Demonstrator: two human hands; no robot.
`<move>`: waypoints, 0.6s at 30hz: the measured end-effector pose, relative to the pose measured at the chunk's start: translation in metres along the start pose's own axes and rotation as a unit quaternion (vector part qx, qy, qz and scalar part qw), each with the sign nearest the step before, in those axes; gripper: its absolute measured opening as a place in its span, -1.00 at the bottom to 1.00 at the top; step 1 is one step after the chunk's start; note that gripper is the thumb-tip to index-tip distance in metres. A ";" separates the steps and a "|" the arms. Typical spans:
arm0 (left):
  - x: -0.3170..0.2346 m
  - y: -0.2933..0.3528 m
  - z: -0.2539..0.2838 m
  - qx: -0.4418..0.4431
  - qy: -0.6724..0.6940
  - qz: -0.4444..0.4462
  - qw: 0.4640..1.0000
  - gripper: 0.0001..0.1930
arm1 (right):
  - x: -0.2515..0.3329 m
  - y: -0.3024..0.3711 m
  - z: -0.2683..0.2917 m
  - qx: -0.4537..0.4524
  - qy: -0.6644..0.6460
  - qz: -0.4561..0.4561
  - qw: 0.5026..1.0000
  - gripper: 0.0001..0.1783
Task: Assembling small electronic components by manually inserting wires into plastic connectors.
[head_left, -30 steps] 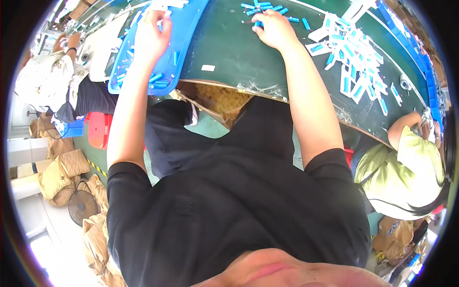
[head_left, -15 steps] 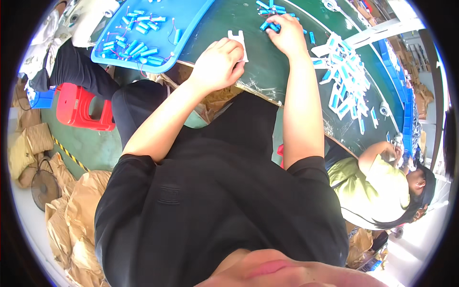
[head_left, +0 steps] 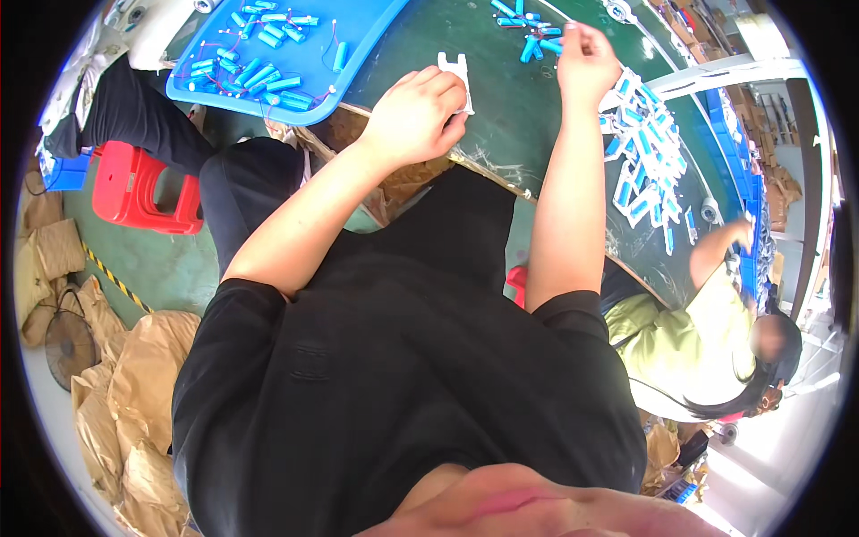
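My left hand [head_left: 419,115] is closed on a white plastic holder [head_left: 458,70] with a forked far end, at the table's near edge. Beyond it, my right hand [head_left: 588,67] is raised over the table with fingertips pinched together; whatever may be between them is too small to make out. Just left of my right hand lies a small group of blue cylindrical batteries [head_left: 528,45] with thin wires. A pile of white holders with blue batteries in them [head_left: 649,152] spreads to the right of my right forearm.
A blue tray [head_left: 353,76] of wired batteries overhangs the green table [head_left: 501,134] at the left. A red stool [head_left: 112,192] stands on the floor. Brown paper sacks [head_left: 157,358] lie lower left. A co-worker in a yellow-green top [head_left: 689,349] sits at the right.
My right hand has lifted off the loose batteries and moved right, its fingers now pinched. The left hand keeps its hold on the white holder. The co-worker's arm has reached out farther.
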State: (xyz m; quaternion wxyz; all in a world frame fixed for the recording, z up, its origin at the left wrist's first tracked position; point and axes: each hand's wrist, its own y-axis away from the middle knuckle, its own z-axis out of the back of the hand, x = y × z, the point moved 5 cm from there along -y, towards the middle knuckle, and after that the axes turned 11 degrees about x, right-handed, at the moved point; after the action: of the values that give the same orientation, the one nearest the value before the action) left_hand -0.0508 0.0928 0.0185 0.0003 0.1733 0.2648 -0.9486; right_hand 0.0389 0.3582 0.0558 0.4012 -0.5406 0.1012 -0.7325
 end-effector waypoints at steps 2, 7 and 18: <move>-0.001 -0.001 0.001 -0.006 0.002 0.000 1.000 -0.86 | -0.015 -0.006 0.005 -0.023 -0.077 -0.011 0.997 -0.78; 0.000 0.001 -0.001 -0.009 -0.001 -0.006 1.000 -0.86 | 0.004 0.000 0.000 0.010 -0.050 -0.049 0.998 -0.75; 0.015 -0.031 0.007 -0.025 0.070 0.040 0.996 -0.75 | -0.009 0.009 -0.026 0.206 -0.247 -0.256 0.912 -0.52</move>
State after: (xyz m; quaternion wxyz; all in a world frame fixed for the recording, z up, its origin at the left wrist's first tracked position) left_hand -0.0697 0.1167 0.0349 0.0237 0.2500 0.2804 -0.9264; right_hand 0.0211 0.3513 0.0334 0.3140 -0.6172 -0.2960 -0.6580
